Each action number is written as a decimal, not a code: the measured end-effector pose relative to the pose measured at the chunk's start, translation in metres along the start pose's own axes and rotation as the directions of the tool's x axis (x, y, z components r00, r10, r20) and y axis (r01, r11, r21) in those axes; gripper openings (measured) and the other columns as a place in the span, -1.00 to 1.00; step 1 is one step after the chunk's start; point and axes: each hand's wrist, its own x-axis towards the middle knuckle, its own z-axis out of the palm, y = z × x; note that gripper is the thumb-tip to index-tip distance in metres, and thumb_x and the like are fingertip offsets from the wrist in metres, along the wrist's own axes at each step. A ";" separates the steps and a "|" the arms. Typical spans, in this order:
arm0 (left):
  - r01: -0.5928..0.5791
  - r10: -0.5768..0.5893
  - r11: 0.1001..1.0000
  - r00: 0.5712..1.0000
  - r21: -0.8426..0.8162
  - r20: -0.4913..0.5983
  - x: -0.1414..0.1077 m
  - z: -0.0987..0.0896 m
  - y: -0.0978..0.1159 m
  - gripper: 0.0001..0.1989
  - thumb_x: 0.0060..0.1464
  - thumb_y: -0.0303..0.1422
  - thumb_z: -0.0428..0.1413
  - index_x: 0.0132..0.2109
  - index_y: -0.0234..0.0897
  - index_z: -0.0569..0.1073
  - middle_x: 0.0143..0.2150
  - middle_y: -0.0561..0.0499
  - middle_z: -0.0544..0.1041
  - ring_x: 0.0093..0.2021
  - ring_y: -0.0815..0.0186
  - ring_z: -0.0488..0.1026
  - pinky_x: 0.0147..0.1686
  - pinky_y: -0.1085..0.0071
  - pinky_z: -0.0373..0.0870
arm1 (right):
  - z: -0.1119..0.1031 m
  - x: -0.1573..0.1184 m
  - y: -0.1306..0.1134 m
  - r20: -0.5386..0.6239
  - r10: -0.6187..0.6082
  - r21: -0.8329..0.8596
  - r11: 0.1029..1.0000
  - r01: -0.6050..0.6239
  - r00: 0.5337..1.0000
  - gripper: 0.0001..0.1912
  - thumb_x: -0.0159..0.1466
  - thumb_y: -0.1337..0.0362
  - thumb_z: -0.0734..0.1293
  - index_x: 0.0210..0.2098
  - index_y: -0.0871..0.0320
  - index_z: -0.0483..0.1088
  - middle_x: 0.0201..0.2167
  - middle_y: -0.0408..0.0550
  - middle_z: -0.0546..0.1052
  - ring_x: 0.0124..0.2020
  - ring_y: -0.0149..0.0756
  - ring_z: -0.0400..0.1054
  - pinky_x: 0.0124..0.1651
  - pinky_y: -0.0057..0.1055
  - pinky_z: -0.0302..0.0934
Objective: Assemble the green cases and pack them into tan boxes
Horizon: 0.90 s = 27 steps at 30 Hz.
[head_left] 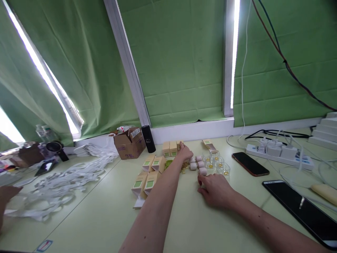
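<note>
At the far end of my outstretched arm, my left hand [185, 152] has its fingers closed on a small kraft-coloured box [179, 145], beside a pair of similar boxes [170, 147]. My left forearm partly hides more kraft boxes with green labels [146, 162] and a green item [168, 163]. Close to several pale pink, rounded pieces [193, 166], my right hand [214, 189] rests on the table, fingers loosely bent with a gap at the thumb and nothing visible in them. Clear little cups with gold-coloured centres [216, 159] stand just beyond it. Small gold bits [183, 170] lie between the hands.
A phone [250, 163], a larger dark-screened device [302, 211] and a power strip [279, 154] with cables lie right. Behind are a cardboard box [130, 143] and black cylinder [148, 139]. White strips [60, 182] spread left, near another person's hand [7, 195].
</note>
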 end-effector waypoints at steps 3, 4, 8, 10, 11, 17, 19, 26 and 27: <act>0.016 -0.019 0.999 0.993 -0.031 -0.116 -0.013 -0.004 0.012 -0.20 0.23 -0.30 0.07 0.48 -0.61 0.05 0.58 -0.48 -0.36 0.48 -0.29 0.17 0.33 -0.06 0.27 | 0.000 0.000 0.000 -0.001 -0.001 -0.008 1.000 0.001 1.000 -0.80 0.34 0.19 0.33 -0.10 0.11 0.52 -0.22 0.12 0.69 -0.20 0.07 0.60 -0.31 -0.31 0.08; 0.003 -0.010 0.999 0.987 -0.044 -0.161 -0.019 -0.007 0.017 -0.27 0.24 -0.31 0.06 0.47 -0.55 0.13 0.59 -0.44 -0.23 0.49 -0.25 0.17 0.35 -0.05 0.25 | 0.000 0.000 0.000 -0.001 0.002 -0.010 1.000 -0.002 1.000 -0.80 0.34 0.19 0.34 -0.10 0.11 0.52 -0.22 0.12 0.69 -0.20 0.08 0.60 -0.31 -0.31 0.08; -0.100 0.059 0.990 0.929 -0.095 -0.365 -0.054 -0.024 0.031 -0.55 0.34 -0.34 -0.04 0.29 -0.29 0.43 0.36 -0.23 0.47 0.36 0.02 0.40 0.32 0.12 0.33 | 0.001 -0.001 0.000 0.004 0.007 -0.008 1.000 -0.007 1.000 -0.80 0.34 0.19 0.33 -0.11 0.11 0.52 -0.22 0.12 0.69 -0.20 0.07 0.60 -0.30 -0.31 0.08; -0.149 0.083 0.982 0.891 -0.114 -0.447 -0.078 -0.037 0.035 -0.63 0.39 -0.35 -0.10 0.14 -0.23 0.53 0.13 -0.16 0.65 0.15 0.11 0.57 0.17 0.20 0.44 | 0.001 -0.001 0.000 0.007 0.007 -0.005 1.000 -0.007 1.000 -0.80 0.35 0.18 0.32 -0.11 0.11 0.51 -0.21 0.11 0.69 -0.20 0.06 0.60 -0.30 -0.32 0.07; -0.171 0.094 0.978 0.873 -0.121 -0.478 -0.091 -0.044 0.035 -0.64 0.41 -0.33 -0.13 0.09 -0.20 0.53 0.06 -0.13 0.68 0.07 0.16 0.60 0.09 0.24 0.48 | 0.001 0.000 0.000 0.008 0.006 -0.003 1.000 -0.006 1.000 -0.80 0.35 0.18 0.32 -0.11 0.11 0.51 -0.21 0.11 0.69 -0.20 0.05 0.59 -0.31 -0.32 0.07; -0.289 0.154 0.954 0.694 -0.077 -0.703 -0.172 -0.072 0.022 -0.71 0.39 -0.27 -0.04 -0.24 -0.19 0.51 -0.32 0.02 0.66 -0.36 0.27 0.56 -0.32 0.38 0.38 | 0.002 0.000 0.000 0.004 0.003 0.002 1.000 -0.003 1.000 -0.82 0.36 0.19 0.32 -0.13 0.11 0.50 -0.22 0.10 0.68 -0.20 0.04 0.59 -0.31 -0.32 0.03; -0.217 0.170 0.976 0.731 0.011 -0.660 -0.189 -0.071 0.013 -0.71 0.38 -0.28 -0.04 -0.26 -0.18 0.52 -0.37 0.05 0.64 -0.38 0.28 0.54 -0.31 0.38 0.35 | 0.002 0.000 0.000 0.000 0.003 0.008 1.000 -0.003 1.000 -0.84 0.37 0.20 0.32 -0.14 0.11 0.50 -0.22 0.10 0.68 -0.20 0.04 0.58 -0.31 -0.32 0.03; -0.031 0.128 0.966 0.921 0.258 -0.368 -0.205 -0.053 -0.022 -0.84 0.27 -0.41 0.07 -0.22 -0.18 0.56 -0.33 0.04 0.68 -0.31 0.21 0.56 -0.17 0.32 0.34 | 0.005 0.001 0.000 -0.001 0.025 0.038 0.999 -0.025 1.000 -0.87 0.36 0.24 0.34 -0.14 0.11 0.49 -0.23 0.10 0.67 -0.21 0.00 0.57 -0.28 -0.34 0.06; -0.021 0.124 0.956 0.933 0.294 -0.338 -0.206 -0.051 -0.026 -0.84 0.25 -0.42 0.08 -0.22 -0.19 0.57 -0.31 0.02 0.68 -0.28 0.20 0.58 -0.13 0.30 0.35 | 0.005 0.001 0.000 -0.002 0.027 0.042 0.999 -0.027 1.000 -0.86 0.36 0.24 0.34 -0.14 0.11 0.49 -0.23 0.10 0.67 -0.21 -0.01 0.57 -0.28 -0.35 0.06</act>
